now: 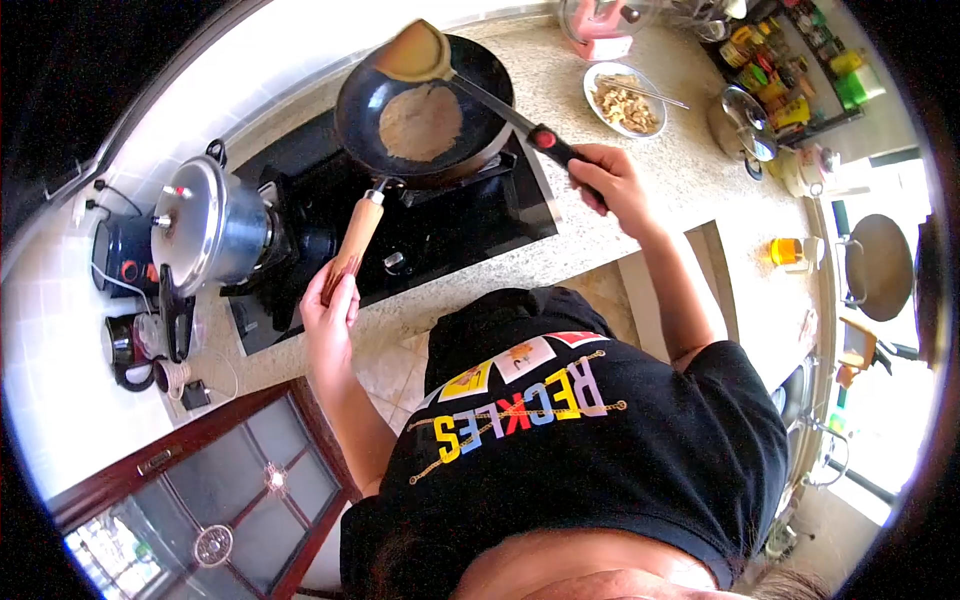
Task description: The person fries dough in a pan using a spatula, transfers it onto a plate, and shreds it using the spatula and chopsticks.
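Note:
My left hand (331, 304) is wrapped round the wooden handle of a dark wok (365, 130), which sits on the right side of a black gas stove (465, 225). In my right hand (614, 182) is the black handle of a spatula (495, 105). Its broad head is over the far rim of the wok, tilted; whether it touches the rim I cannot tell. A brownish round patch (421, 122) shows at the bottom of the wok, and what it is made of is unclear.
A pressure cooker (205, 225) stands on the stove's left side. Right of the wok, a white plate (657, 110) holds cooked food and chopsticks. Beyond it are a lidded pot (741, 122) and a rack of bottles (765, 65). A glass-paned cabinet door (215, 500) is at lower left.

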The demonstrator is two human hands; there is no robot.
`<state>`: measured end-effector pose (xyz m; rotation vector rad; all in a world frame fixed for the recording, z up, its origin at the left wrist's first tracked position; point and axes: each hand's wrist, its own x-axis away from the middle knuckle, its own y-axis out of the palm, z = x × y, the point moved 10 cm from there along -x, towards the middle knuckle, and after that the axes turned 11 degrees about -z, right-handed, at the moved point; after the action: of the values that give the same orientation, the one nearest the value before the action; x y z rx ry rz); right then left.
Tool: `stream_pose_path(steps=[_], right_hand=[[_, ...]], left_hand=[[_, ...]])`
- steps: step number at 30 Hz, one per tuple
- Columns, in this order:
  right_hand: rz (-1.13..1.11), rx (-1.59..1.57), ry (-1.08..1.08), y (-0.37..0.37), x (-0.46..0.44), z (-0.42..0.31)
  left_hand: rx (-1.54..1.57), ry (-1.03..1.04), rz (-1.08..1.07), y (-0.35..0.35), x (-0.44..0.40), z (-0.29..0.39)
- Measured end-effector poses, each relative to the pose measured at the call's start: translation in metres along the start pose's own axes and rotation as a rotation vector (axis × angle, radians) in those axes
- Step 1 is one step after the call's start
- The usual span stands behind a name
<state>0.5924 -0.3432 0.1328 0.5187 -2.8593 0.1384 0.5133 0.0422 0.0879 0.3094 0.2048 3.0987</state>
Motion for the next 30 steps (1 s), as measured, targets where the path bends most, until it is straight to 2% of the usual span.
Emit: stream_pose_path(steps=[4, 8, 10, 11, 14, 19, 21, 26, 30], right_hand=[[0.104, 0.47, 0.04, -0.023, -0.005, -0.033], [0.047, 0.739, -0.039, -0.046, -0.034, -0.075], [-0.018, 0.894, 0.023, -0.036, -0.046, -0.103], [-0.001, 1.063, -0.13, -0.027, -0.054, -0.119], [-0.044, 1.408, -0.007, -0.017, -0.077, -0.137], [-0.193, 1.477, 0.147, -0.004, -0.116, -0.158], [-0.258, 1.493, 0.341, -0.008, -0.126, -0.151], [-0.369, 1.463, 0.473, -0.013, -0.135, -0.143], [-0.466, 1.163, 0.495, -0.022, -0.12, -0.121]], left_hand=[[-0.028, 0.002, -0.025, 0.002, 0.0, 0.001], [-0.046, -0.002, -0.002, 0.0, 0.001, 0.002], [-0.065, 0.005, -0.01, 0.0, 0.0, 0.002], [-0.065, -0.011, 0.001, 0.001, 0.001, 0.004], [-0.064, 0.014, -0.013, 0.002, 0.001, 0.005], [-0.056, -0.005, 0.001, 0.003, 0.003, 0.004], [-0.059, 0.011, 0.008, 0.005, 0.004, 0.007], [-0.13, 0.065, -0.028, 0.007, 0.004, 0.012], [-0.063, 0.116, -0.036, 0.008, 0.003, 0.011]])
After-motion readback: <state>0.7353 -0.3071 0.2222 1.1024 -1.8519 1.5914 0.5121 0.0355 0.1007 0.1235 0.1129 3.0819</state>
